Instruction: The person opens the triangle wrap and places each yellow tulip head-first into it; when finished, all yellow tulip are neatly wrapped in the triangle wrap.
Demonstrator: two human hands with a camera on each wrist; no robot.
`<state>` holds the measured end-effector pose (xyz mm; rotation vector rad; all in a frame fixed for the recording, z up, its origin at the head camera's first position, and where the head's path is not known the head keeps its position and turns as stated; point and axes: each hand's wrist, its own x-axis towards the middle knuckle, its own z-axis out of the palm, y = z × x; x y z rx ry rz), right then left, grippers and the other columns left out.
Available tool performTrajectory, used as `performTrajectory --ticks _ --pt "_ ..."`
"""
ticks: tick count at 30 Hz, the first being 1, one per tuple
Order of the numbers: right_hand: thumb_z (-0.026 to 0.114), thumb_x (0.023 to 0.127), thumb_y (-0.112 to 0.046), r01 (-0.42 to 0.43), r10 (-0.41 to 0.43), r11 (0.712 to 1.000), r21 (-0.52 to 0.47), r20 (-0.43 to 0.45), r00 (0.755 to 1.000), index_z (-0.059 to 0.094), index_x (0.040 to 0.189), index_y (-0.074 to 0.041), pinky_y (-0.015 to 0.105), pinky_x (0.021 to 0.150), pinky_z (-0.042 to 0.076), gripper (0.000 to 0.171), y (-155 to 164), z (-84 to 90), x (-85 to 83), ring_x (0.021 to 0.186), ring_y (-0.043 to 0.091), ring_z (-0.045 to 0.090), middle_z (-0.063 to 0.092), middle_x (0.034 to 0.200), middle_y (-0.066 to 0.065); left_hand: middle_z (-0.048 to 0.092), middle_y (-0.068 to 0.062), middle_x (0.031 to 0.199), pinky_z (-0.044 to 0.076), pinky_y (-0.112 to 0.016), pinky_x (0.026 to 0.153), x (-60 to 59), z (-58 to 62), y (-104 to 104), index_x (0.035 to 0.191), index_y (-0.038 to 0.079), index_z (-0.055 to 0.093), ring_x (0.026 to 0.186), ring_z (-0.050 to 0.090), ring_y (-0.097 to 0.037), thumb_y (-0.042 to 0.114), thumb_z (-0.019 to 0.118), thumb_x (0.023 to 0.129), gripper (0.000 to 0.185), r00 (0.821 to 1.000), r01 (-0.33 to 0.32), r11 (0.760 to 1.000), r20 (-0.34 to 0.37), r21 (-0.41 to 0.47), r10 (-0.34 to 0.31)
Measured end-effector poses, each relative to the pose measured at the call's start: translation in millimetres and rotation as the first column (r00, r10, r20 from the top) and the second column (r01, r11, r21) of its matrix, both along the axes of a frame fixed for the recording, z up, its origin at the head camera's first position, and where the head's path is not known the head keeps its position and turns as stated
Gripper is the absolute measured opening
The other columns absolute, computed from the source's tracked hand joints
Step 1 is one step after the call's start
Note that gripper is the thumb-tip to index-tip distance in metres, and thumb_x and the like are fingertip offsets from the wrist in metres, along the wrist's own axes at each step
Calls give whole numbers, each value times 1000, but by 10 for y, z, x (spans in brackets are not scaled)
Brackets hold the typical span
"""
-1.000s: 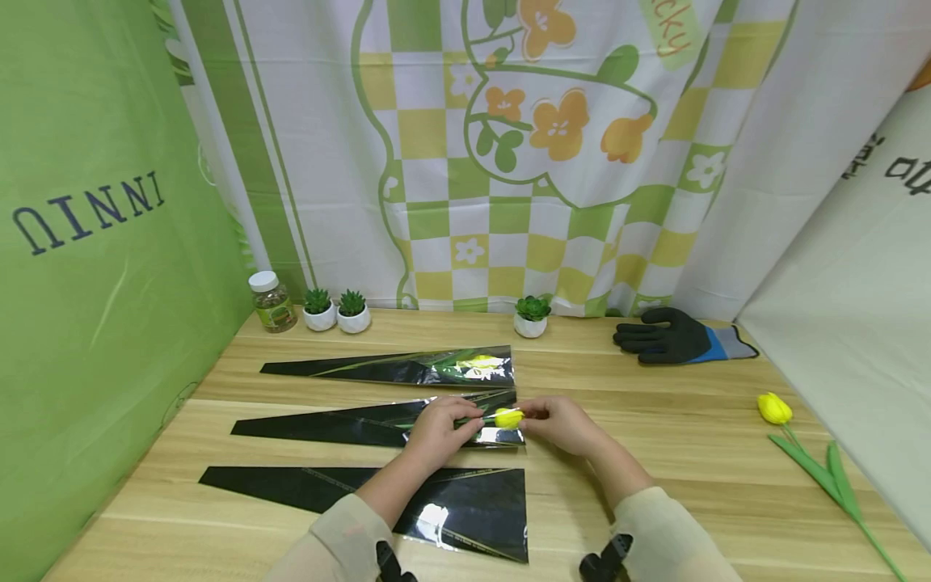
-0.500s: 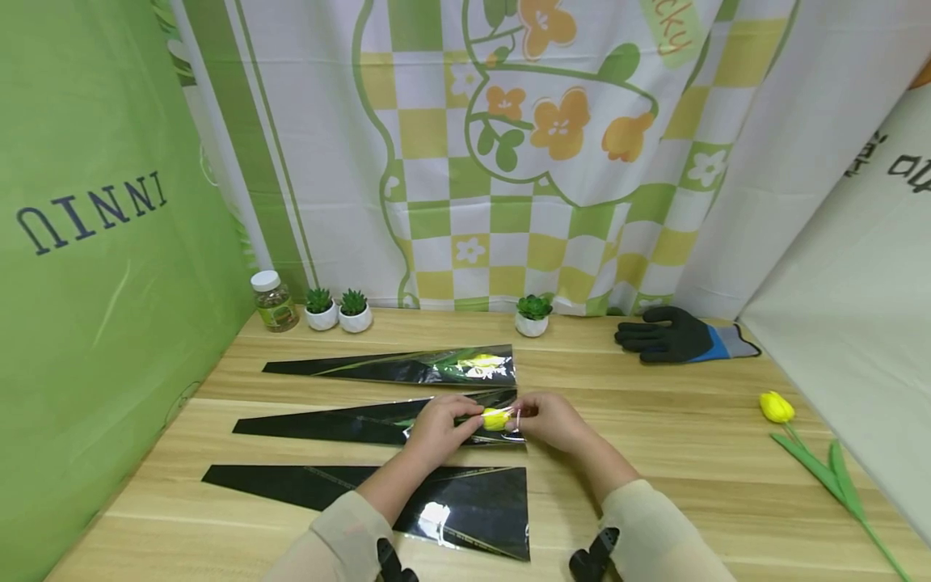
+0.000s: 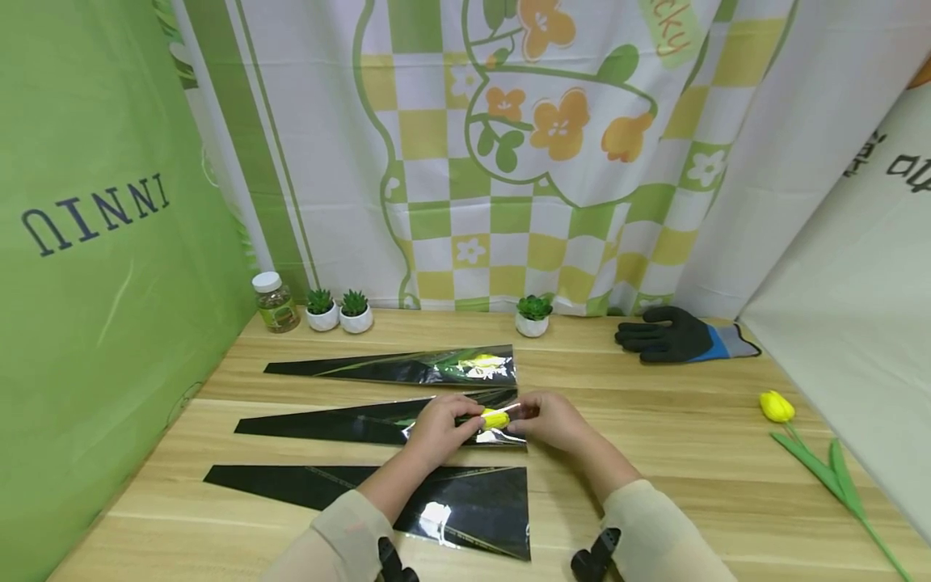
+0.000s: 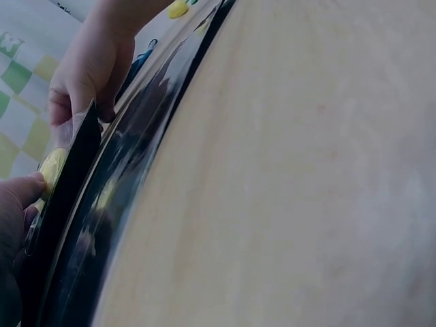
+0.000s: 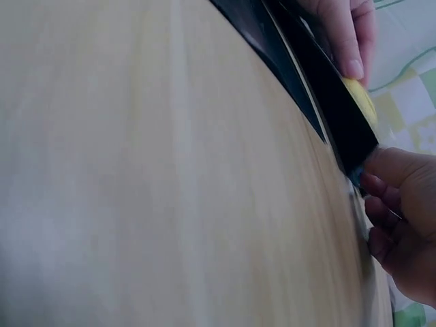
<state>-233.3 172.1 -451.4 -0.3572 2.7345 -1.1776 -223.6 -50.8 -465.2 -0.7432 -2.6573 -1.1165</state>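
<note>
A black wrapping sleeve with a clear film front (image 3: 313, 423) lies in the middle of three on the table. Inside its wide right end shows a yellow tulip (image 3: 497, 419). My left hand (image 3: 444, 428) pinches the tulip at the base of its bloom, thumb and forefinger against the yellow, also seen in the left wrist view. At the sleeve's mouth my right hand (image 3: 554, 420) pinches the edge; the right wrist view has its thumb over the black corner (image 5: 364, 146) with fingers curled beneath. The stem is mostly hidden behind the left hand.
Behind lies a sleeve holding a tulip (image 3: 393, 368); nearer lies a flat one (image 3: 291, 482). A loose tulip (image 3: 777, 407) rests at right. Along the back stand a jar (image 3: 276, 307), potted succulents (image 3: 355, 311) and a work glove (image 3: 676, 338).
The yellow bloom has slid left, deeper into the middle sleeve. The right hand has shifted slightly left along with it, while the left hand stays about where it was.
</note>
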Motion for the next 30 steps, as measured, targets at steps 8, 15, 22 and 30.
performTrajectory --ticks 8,15,22,30 --pt "69 91 -16 59 -59 998 9 -20 998 72 109 -7 30 79 50 21 350 105 150 88 14 58 69 97 5 72 -4 111 51 -45 98 -45 -22 1 108 13 76 109 65 -25 25 68 92 21 999 25 999 28 -22 -24" --pt "66 93 -13 96 -94 995 18 -96 991 69 113 2 26 74 50 25 850 297 377 90 17 59 71 103 14 72 -3 113 50 -45 101 -138 -6 -18 109 14 76 112 63 -25 26 68 93 22 998 29 998 48 -52 -27" --pt "62 97 -25 172 -160 974 147 -92 983 66 121 0 30 73 49 35 1426 442 666 93 18 58 69 108 12 72 -5 115 49 -45 102 -221 20 -42 110 13 76 115 62 -27 25 69 92 22 998 8 999 59 -49 -5" --pt "55 101 -31 269 -250 928 256 -106 962 62 127 1 25 68 50 42 2130 476 962 90 5 57 70 110 15 71 -6 116 48 -45 104 -273 48 -55 110 13 76 117 61 -28 25 69 92 22 997 -18 998 80 -54 22"
